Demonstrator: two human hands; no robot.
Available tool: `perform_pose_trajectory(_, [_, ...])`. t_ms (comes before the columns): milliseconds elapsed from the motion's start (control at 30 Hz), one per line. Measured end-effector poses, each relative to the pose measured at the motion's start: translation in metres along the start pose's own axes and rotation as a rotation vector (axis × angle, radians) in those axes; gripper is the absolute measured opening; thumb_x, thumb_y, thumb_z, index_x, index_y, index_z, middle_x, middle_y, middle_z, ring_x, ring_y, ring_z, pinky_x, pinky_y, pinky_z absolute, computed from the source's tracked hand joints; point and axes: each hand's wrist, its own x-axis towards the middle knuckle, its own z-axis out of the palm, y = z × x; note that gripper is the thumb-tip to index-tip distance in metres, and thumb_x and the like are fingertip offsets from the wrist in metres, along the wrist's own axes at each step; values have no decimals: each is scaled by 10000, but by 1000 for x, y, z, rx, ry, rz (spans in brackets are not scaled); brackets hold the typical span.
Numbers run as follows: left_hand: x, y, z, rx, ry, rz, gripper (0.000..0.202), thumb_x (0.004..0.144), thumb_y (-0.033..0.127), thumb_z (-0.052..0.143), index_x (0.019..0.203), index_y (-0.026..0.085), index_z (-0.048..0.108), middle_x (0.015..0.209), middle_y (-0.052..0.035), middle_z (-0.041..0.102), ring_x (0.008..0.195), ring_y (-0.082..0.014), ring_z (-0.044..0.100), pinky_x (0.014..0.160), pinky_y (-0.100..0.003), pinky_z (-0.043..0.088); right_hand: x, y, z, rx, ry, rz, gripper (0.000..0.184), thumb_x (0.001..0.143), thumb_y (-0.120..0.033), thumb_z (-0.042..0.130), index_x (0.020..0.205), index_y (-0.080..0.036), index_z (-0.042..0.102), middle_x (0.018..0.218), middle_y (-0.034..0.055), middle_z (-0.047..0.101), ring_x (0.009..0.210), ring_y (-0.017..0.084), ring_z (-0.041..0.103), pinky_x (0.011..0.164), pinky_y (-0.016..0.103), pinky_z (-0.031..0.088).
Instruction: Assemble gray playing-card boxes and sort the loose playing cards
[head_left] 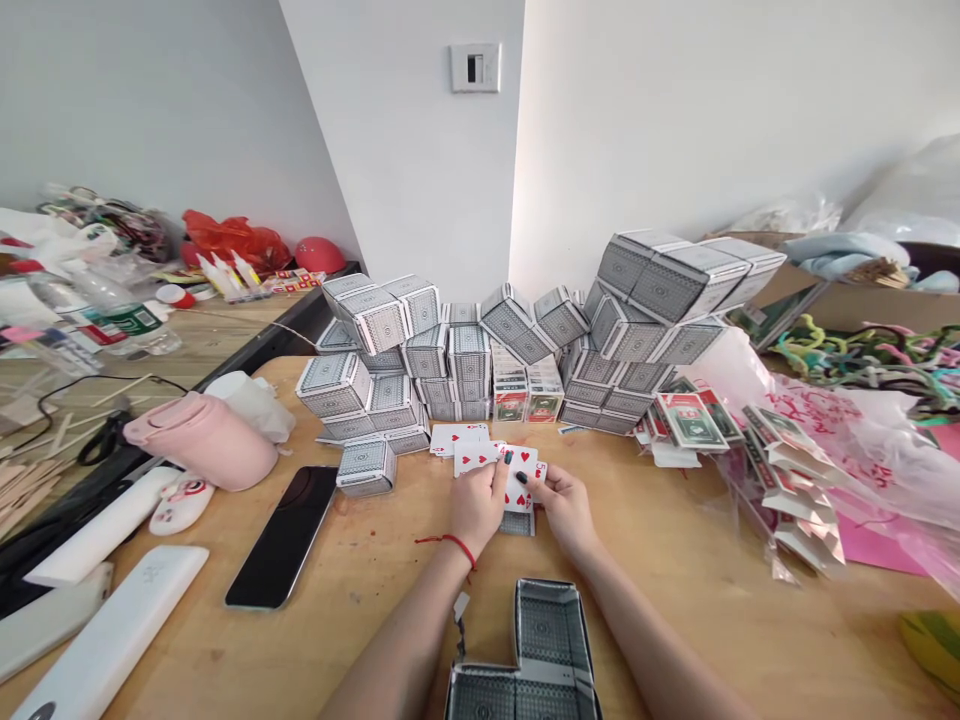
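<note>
My left hand (480, 507) pinches red heart playing cards (474, 457), its thumb pressed on their faces. My right hand (568, 512) grips the right edge of the same overlapping group, near a five of hearts (534, 468). Below them a patterned grey card back (517, 523) shows, partly covered. More face-up cards (448, 438) lie just behind my left hand. Between my forearms stands an open-topped, L-shaped piece folded from grey-backed cards (553, 625). Beyond the hands rise stacked blocks of folded cards (469, 360), with a single card cube (367, 467) in front on the left.
On the left lie a black-screened phone (283, 537), a pink pouch-like item (206, 440) and a white power bank (120, 625). To the right are card boxes (690, 420), emptied cartons (799, 480) and a clear plastic bag (862, 425). A wall stands behind the blocks.
</note>
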Motion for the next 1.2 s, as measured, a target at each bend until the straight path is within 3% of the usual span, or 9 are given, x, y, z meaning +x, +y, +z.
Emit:
perform_pose_trajectory(333, [-1,0,2,6,45,-21,480,798,429,378,392,176,423,392,-26,416,403,-101,296,505,-280,129,-1,3,0,-49,28,-9,351,566,-424,693,781,-151,646,661,47,667,603,204,600,560,310,483])
perform_pose_trajectory(467, [-1,0,2,-16,44,-10,482,802,412,378,382,177,399,376,-19,388,401,-99,285,504,-283,132,-1,3,-1,-95,20,-58,306,639,-443,633,733,-152,634,636,27,644,554,163,559,510,260,445])
perform_pose_trajectory(900, [2,-4,2,89,59,0,387,827,369,342,495,186,421,437,-10,431,427,-107,346,495,-265,186,2,6,-3,-143,-36,-140,320,727,-435,539,895,-176,626,799,52,652,672,187,574,630,288,450])
perform_pose_trajectory(1067, [-1,-6,6,137,136,83,332,840,330,335,568,182,455,495,-25,493,444,-113,414,484,-253,222,-1,5,0,-279,15,-186,330,750,-428,500,906,-164,624,750,54,641,628,171,554,587,266,445])
perform_pose_trajectory(1200, [-5,-1,8,338,214,205,317,853,279,324,612,169,498,503,-28,523,456,-124,468,475,-251,256,-6,2,2,-472,81,-260,307,782,-396,453,861,-150,619,639,32,608,554,142,528,517,227,419])
